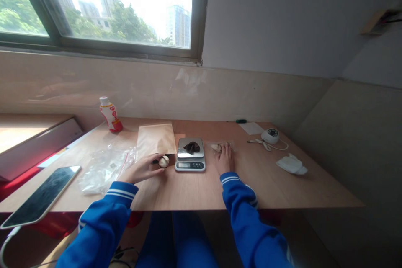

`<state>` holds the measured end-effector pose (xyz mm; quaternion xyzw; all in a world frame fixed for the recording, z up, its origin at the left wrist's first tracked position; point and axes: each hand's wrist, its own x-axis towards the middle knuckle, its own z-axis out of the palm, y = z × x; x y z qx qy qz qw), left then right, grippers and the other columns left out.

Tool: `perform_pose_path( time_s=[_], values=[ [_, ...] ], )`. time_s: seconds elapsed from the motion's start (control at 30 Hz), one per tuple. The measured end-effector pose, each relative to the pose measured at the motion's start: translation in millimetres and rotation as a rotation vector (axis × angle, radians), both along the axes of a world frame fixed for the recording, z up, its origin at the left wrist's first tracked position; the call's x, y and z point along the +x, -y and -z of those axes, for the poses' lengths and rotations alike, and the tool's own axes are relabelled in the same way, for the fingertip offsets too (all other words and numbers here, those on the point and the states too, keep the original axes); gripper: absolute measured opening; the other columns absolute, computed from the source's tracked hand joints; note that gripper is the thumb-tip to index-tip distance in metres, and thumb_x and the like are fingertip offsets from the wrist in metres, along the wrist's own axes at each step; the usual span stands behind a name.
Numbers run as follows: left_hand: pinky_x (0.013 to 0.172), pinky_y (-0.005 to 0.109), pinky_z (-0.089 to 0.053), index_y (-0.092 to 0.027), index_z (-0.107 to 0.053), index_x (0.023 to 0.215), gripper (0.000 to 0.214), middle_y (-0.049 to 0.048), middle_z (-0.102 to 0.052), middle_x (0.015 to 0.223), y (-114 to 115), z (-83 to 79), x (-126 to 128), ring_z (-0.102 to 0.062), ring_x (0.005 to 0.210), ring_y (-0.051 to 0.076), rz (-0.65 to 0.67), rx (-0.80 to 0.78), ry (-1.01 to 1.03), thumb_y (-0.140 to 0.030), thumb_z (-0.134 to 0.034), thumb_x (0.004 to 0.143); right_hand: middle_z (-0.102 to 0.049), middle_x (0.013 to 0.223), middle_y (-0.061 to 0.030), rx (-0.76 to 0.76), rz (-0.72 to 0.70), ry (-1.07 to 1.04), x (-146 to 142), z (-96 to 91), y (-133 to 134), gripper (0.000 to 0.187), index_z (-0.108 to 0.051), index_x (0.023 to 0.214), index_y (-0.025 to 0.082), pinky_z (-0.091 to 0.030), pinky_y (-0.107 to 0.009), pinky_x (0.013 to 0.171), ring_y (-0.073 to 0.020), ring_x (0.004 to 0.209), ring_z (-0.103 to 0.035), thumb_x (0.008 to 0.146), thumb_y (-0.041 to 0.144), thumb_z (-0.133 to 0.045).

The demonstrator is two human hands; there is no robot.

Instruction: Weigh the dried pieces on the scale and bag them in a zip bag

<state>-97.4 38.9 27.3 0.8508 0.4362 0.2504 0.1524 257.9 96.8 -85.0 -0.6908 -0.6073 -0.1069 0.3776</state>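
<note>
Left hand (141, 169) in a closed grip around a round, pale object (163, 161), partly hidden by the fingers, its kind unclear. Right hand (225, 158) covers a pale lump (216, 148) on a translucent sheet (228, 144); whether this grip is closed cannot be told. Between them, mid-tabletop (188, 188), a steel-topped digital scale (190, 163) carries a dark, wrinkled mass (191, 147).

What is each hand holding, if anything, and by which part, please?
The left hand holds a round pale item by its side; the right hand rests on a pale piece, grip unclear.
</note>
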Motion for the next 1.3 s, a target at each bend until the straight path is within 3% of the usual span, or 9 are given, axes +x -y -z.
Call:
perform_pose_path(
  time_s=[0.13, 0.23, 0.43, 0.57, 0.73, 0.93, 1.03, 1.13, 1.3],
  values=[
    [0.089, 0.033, -0.05, -0.021, -0.053, 0.121, 0.045, 0.0084, -0.063, 0.117, 11.7, 3.4, 11.6, -0.061, 0.105, 0.022, 0.032, 0.004, -0.004, -0.041, -0.058, 0.081, -0.036, 0.145, -0.0177, 0.003, -0.005, 0.007, 0.4, 0.6, -0.5, 0.051, -0.047, 0.129, 0.005, -0.03, -0.046, 0.108, -0.0299, 0.135, -0.027, 0.081, 0.017, -0.034],
    [0.089, 0.033, -0.05, -0.02, -0.05, 0.123, 0.046, 0.009, -0.061, 0.117, 11.4, 14.2, 31.3, -0.061, 0.104, 0.021, -0.02, 0.041, 0.084, -0.04, -0.058, 0.081, -0.037, 0.145, -0.018, -0.002, 0.001, 0.006, 0.5, 1.9, -1.3, 0.051, -0.047, 0.129, 0.004, -0.03, -0.046, 0.107, -0.0306, 0.135, -0.027, 0.081, 0.017, -0.034],
    [0.089, 0.038, -0.048, -0.02, -0.045, 0.129, 0.05, 0.0108, -0.057, 0.116, -20.7, 36.2, 77.2, -0.059, 0.103, 0.023, -0.211, 0.142, 0.113, -0.039, -0.054, 0.084, -0.038, 0.143, -0.0177, 0.021, -0.002, 0.008, 0.8, 4.1, -3.0, 0.051, -0.047, 0.129, 0.005, -0.031, -0.045, 0.107, -0.0296, 0.134, -0.029, 0.08, 0.016, -0.034],
    [0.092, 0.041, -0.044, -0.014, -0.05, 0.126, 0.052, 0.012, -0.06, 0.108, -38.9, 34.8, 96.7, -0.055, 0.105, 0.027, -0.271, 0.142, -0.035, -0.041, -0.056, 0.082, -0.038, 0.144, -0.0185, 0.021, 0.0, 0.01, 0.7, 2.7, -2.5, 0.05, -0.048, 0.127, 0.004, -0.031, -0.046, 0.106, -0.0303, 0.133, -0.03, 0.08, 0.015, -0.035],
    [0.096, 0.047, -0.036, -0.013, -0.045, 0.132, 0.058, 0.0141, -0.059, 0.117, -42.9, 28.7, 107.9, -0.049, 0.113, 0.033, -0.373, 0.093, -0.146, -0.042, -0.054, 0.083, -0.038, 0.144, -0.0177, 0.044, -0.024, 0.003, 0.5, 1.6, -1.8, 0.051, -0.048, 0.128, 0.005, -0.03, -0.047, 0.107, -0.0295, 0.135, -0.027, 0.079, 0.014, -0.035],
    [0.094, 0.046, -0.038, -0.016, -0.039, 0.135, 0.059, 0.0144, -0.056, 0.125, -28.5, 28.1, 99.6, -0.049, 0.115, 0.032, -0.433, 0.159, -0.021, -0.043, -0.051, 0.084, -0.039, 0.143, -0.018, 0.038, -0.012, -0.016, 0.1, 3.0, -2.6, 0.051, -0.049, 0.127, 0.005, -0.031, -0.048, 0.106, -0.0308, 0.134, -0.029, 0.079, 0.015, -0.036],
    [0.089, 0.042, -0.042, -0.016, -0.051, 0.119, 0.04, 0.0127, -0.061, 0.112, -10.9, 29.7, 84.1, -0.056, 0.104, 0.027, -0.506, 0.223, 0.153, -0.039, -0.043, 0.087, -0.039, 0.143, -0.0181, 0.023, -0.005, -0.012, -0.5, 2.2, -2.1, 0.05, -0.049, 0.127, 0.004, -0.031, -0.046, 0.107, -0.0308, 0.134, -0.029, 0.08, 0.015, -0.035],
    [0.08, 0.038, -0.046, -0.015, -0.055, 0.103, 0.028, 0.0097, -0.064, 0.091, 9.1, 35.3, 65.4, -0.061, 0.083, 0.023, -0.658, 0.223, 0.303, -0.032, -0.04, 0.087, -0.038, 0.144, -0.0177, 0.013, -0.003, -0.006, -0.9, -0.2, -0.6, 0.05, -0.049, 0.127, 0.004, -0.031, -0.045, 0.107, -0.0304, 0.134, -0.029, 0.08, 0.015, -0.035],
    [0.082, 0.04, -0.044, -0.014, -0.056, 0.093, 0.024, 0.0117, -0.061, 0.086, 29.9, 55.3, 42.1, -0.058, 0.086, 0.026, -0.86, 0.268, 0.173, -0.025, -0.037, 0.082, -0.036, 0.145, -0.0182, -0.019, -0.003, 0.0, -1.7, -4.6, 2.3, 0.051, -0.047, 0.129, 0.004, -0.03, -0.046, 0.107, -0.0301, 0.136, -0.027, 0.081, 0.015, -0.035]
  ],
)
